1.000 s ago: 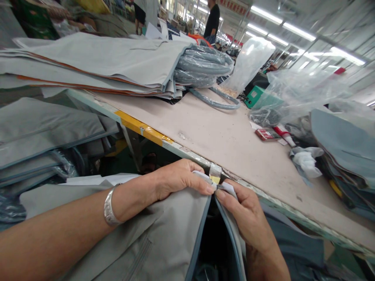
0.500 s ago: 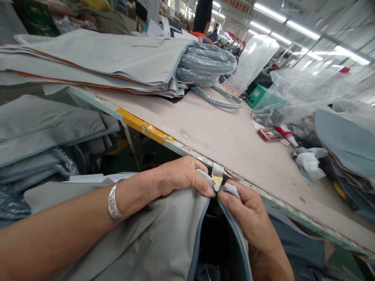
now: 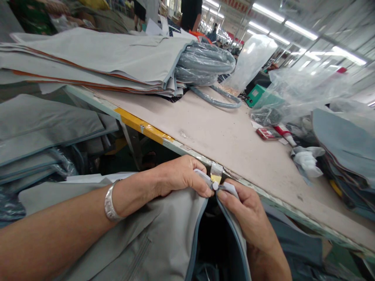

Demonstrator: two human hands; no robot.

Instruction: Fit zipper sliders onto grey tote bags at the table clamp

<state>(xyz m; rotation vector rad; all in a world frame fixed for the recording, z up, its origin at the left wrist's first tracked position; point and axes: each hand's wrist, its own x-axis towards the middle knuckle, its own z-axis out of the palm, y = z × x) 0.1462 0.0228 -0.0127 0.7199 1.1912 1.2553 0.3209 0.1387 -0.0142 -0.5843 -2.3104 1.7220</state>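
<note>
A grey fabric piece with blue-grey edge binding hangs below the table's front edge, its two bound edges parting around a dark opening. My left hand pinches the top of the left edge between thumb and fingers. Opposite it, my right hand pinches the top of the right edge. Between my thumbs sits a small white round piece, right where the two edges meet. It looks like a button or zipper end, but I cannot tell which. A silver bracelet circles my left wrist.
Grey fabric panels are stacked at the table's far left, beside plastic-wrapped grey tubing. More grey pieces lie lower left. To the right are a red box, clear plastic and blue-grey pieces.
Both hands keep the same pinch on the fabric edges. The whole view has shifted very slightly; a person in dark clothing in the background has moved left.
</note>
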